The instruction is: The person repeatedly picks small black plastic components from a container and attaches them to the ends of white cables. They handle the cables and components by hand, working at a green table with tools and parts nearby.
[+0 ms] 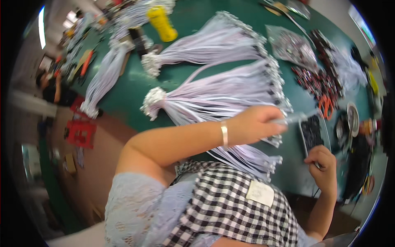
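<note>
My left hand [260, 124] reaches across to the right, its fingers closed on a slim, pale, translucent piece [294, 118] that is blurred by motion. Its kind cannot be made out. Near the lower edge of a shallow tray [304, 142] of small black parts [312, 131], my right hand [322, 159] is closed in a pinch. What sits between those fingers is hidden. A thin pale line curves along the tray's right side toward this hand; I cannot tell whether it is a cable or the rim. Beneath my left forearm lies a bundle of flat white cables [222, 96] with white connectors.
More cable bundles [205, 47] lie behind on the green table [127, 92]. A yellow bottle [161, 24] stands at the back. To the right are red-handled scissors [326, 108], dark red parts [314, 82], a clear bag [291, 47] and a tape roll [352, 119]. Another person [57, 88] sits far left.
</note>
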A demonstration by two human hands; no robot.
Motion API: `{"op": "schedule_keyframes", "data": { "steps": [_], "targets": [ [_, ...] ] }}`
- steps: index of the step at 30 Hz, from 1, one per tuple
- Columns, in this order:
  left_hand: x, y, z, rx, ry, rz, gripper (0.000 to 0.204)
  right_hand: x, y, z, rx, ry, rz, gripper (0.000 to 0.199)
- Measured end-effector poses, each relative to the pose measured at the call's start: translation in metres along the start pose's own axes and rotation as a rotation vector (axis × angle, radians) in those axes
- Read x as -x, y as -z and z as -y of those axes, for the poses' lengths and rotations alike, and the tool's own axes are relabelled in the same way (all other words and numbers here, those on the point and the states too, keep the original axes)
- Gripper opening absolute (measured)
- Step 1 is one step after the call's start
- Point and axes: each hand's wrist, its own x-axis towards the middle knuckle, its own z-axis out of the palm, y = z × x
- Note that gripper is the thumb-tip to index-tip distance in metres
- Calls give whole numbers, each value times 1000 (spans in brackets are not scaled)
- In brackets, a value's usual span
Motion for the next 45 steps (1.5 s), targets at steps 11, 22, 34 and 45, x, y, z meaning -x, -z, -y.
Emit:
{"op": "schedule_keyframes", "data": {
  "steps": [11,22,34,45],
  "targets": [
    [19,-25,19,-132,77,-29,17,-15,-106,14,-1137,-206,-260,9],
    [20,-31,41,66,-23,-101,16,-13,-119,18,-1004,-285,-391,3],
    [-26,-42,10,-321,41,231,18,18,-74,-7,-719,-42,-740,14],
    [-10,-46,32,33,164,3,9,10,-100,-12,-359,80,-742,22]
  ]
}}
